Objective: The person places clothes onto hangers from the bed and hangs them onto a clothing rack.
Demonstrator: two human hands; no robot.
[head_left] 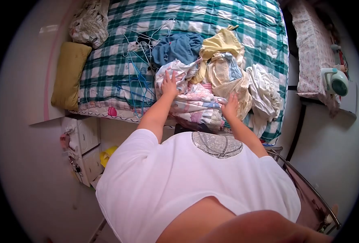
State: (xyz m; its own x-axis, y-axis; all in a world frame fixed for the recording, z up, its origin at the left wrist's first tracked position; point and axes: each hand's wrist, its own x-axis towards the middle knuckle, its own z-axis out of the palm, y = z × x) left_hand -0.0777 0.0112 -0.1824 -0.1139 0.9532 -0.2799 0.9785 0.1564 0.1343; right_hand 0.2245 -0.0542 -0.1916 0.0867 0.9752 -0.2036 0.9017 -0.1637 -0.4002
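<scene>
My left hand lies with spread fingers on a white and pink patterned cloth at the near edge of the bed. At the cloth's right end, my right hand rests beside a cream garment, its fingers apart. Behind the left hand is a blue garment, and a yellow one lies to its right. A white garment pile sits right of my right hand. Blue and white hangers lie tangled to the left of the clothes.
A green and white checked quilt covers the bed. An olive pillow and a crumpled patterned cloth are at the left. Small white drawers stand below the bed's left edge. A small fan is at the right.
</scene>
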